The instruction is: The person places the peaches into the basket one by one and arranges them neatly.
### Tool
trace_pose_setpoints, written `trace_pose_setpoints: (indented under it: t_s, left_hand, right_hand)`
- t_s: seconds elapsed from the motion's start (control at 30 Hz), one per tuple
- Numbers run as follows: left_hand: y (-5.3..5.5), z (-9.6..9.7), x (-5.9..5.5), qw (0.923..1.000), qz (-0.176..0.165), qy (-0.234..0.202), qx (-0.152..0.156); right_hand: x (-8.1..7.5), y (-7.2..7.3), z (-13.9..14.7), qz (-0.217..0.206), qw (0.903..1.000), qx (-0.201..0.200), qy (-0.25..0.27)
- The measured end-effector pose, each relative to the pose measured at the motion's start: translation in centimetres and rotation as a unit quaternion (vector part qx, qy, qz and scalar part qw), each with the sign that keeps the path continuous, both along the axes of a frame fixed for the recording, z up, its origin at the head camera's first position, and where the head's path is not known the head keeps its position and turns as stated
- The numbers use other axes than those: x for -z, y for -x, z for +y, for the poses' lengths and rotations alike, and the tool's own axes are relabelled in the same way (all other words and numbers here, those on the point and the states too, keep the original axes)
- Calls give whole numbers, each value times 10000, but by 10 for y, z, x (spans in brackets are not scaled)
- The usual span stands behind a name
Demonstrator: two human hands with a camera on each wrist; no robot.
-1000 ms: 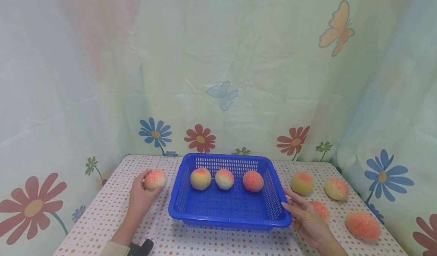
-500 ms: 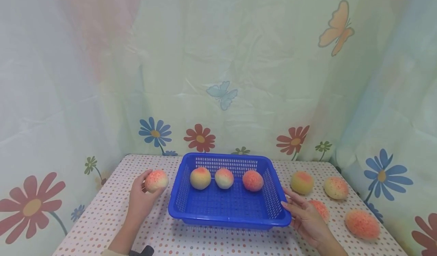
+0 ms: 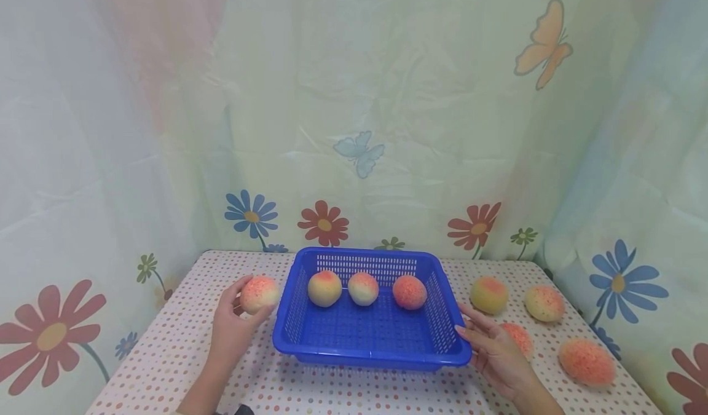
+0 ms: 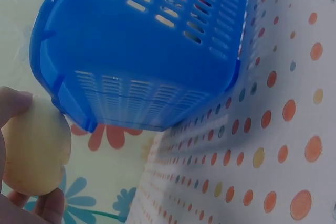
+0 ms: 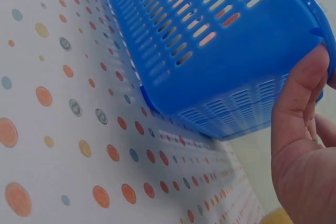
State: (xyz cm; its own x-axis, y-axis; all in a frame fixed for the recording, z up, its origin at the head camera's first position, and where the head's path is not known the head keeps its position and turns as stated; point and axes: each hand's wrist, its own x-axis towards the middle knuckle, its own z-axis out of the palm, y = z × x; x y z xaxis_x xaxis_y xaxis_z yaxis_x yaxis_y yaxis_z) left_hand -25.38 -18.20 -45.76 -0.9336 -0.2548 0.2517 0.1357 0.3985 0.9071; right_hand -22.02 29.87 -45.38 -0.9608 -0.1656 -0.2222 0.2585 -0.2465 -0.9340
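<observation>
L hand [image 3: 231,320] holds peach [image 3: 261,295], R hand [image 3: 498,353] touches blue bskt [image 3: 370,356].

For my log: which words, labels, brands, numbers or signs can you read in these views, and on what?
None: no word, label, brand, number or sign can be read in any view.
Blue basket: no lettering on the sides that show.
Peach in the left hand: no sticker visible.
Backdrop: printed flowers and butterflies, no text.
Tablecloth: dots, a few with inner marks too blurred to make out.
</observation>
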Motion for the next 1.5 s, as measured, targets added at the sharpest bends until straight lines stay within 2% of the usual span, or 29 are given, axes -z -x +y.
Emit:
trace_pose_setpoints:
  t_s: [0.2,0.43,0.7,0.9,1.23,1.5]
  left_hand:
    - [-5,5,-5,9999,66,127,-45]
    - [-9,13,-14,9998,214,62,8]
    - [-9,23,-22,9994,183,-161,226]
    - [-8,30,-26,9987,175,-285,380]
    - [-5,44,-30,9923,261,-825,887]
    - [-4,58,-32,9914,304,-844,957]
  right_hand:
    - [1,0,0,41,10000,-28,43]
    - [2,-1,-1,51,10000,21,3]
    - [2,1,-3,-76,9994,305,-111]
    - [2,1,-4,-82,9994,326,-75]
    - [1,0,-6,-88,9992,357,-157]
    - [2,0,-5,-63,9994,321,-127]
